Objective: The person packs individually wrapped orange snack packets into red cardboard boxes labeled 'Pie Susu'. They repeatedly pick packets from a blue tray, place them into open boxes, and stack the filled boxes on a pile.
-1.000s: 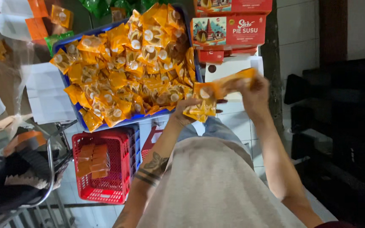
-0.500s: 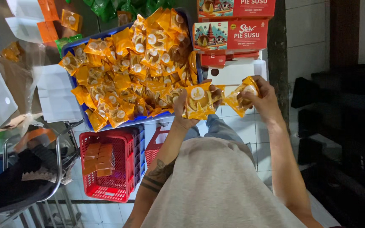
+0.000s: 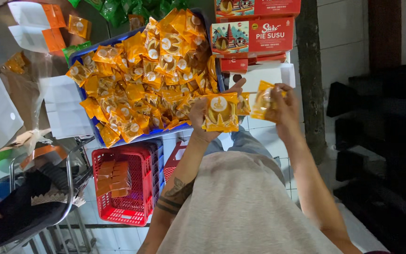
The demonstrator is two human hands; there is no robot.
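My left hand [image 3: 202, 114] holds a small stack of orange snack packets [image 3: 221, 113] upright by the near corner of a blue tray. My right hand [image 3: 283, 104] pinches one more orange packet [image 3: 262, 100] just right of that stack, close to it. The blue tray [image 3: 86, 52] is heaped with several loose orange packets [image 3: 142, 75], each showing a round pie in a clear window.
Red and white printed cartons [image 3: 254, 35] are stacked right of the tray. A red plastic basket [image 3: 139, 207] below holds a few orange packets. White flat boxes [image 3: 64, 106] lie at left. A metal chair frame [image 3: 69, 188] stands at lower left.
My hands came apart from one packet pulled between them: the left now carries a stack, and the right holds a single packet lower, beside it.
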